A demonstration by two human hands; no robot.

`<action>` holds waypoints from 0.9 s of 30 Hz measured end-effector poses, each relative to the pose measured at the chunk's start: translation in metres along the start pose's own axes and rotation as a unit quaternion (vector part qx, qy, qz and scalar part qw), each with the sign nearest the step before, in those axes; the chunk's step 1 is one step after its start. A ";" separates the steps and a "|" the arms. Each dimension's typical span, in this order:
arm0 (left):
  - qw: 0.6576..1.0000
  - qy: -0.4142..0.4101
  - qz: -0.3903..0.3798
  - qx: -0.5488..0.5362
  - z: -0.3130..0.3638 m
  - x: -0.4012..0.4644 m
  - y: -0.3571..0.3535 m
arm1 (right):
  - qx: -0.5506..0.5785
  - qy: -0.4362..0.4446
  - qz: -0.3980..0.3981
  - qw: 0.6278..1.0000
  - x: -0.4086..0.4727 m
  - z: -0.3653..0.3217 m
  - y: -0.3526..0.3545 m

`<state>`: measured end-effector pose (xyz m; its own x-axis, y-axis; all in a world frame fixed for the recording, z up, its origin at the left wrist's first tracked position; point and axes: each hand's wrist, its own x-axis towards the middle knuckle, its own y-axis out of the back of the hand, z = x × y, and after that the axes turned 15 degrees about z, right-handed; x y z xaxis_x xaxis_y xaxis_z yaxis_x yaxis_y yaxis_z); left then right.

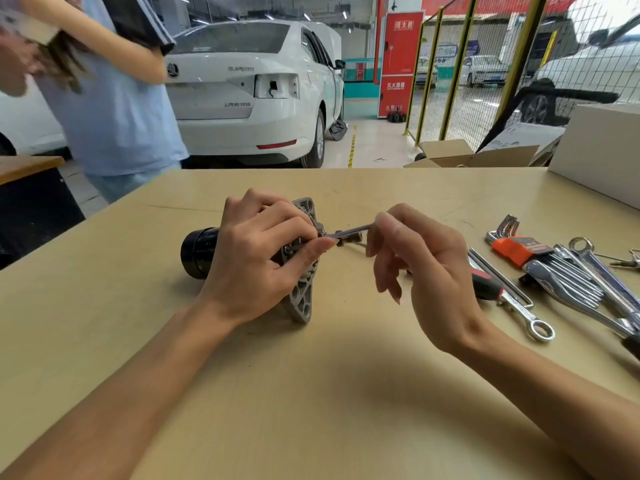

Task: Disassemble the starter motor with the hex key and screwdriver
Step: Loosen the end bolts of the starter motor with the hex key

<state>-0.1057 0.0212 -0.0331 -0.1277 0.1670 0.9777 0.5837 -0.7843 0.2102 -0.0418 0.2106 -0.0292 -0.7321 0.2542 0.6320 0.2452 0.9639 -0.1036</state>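
Note:
The starter motor (199, 252) lies on its side on the tan table (311, 393), black cylinder end to the left, grey metal flange (303, 299) to the right. My left hand (256, 258) grips the motor body from above, thumb stretched toward the flange bolts. My right hand (419, 271) pinches a silver hex key (349, 232) between thumb and forefinger, its tip meeting the flange face. The bolt head itself is hidden by my fingers. A screwdriver with a red and black handle (485, 287) lies just right of my right hand.
To the right lie a hex key set in an orange holder (519, 249), several chrome wrenches (588, 282) and a ring spanner (538, 329). A white box (599, 150) stands at the back right corner. A person in a light blue shirt (114, 109) stands beyond the table's left.

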 end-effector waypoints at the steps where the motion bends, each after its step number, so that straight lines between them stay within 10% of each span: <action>1: 1.000 0.001 -0.001 0.000 0.000 0.000 0.000 | -0.001 -0.004 0.005 1.000 0.000 0.000 0.001; 27: 1.000 -0.005 -0.005 -0.005 0.003 0.001 0.000 | -0.028 -0.112 0.050 0.992 0.005 0.000 -0.002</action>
<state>-0.1036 0.0229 -0.0320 -0.1252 0.1800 0.9757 0.5745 -0.7886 0.2192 -0.0463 0.2099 -0.0256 -0.8230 0.3661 0.4343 0.3548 0.9284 -0.1102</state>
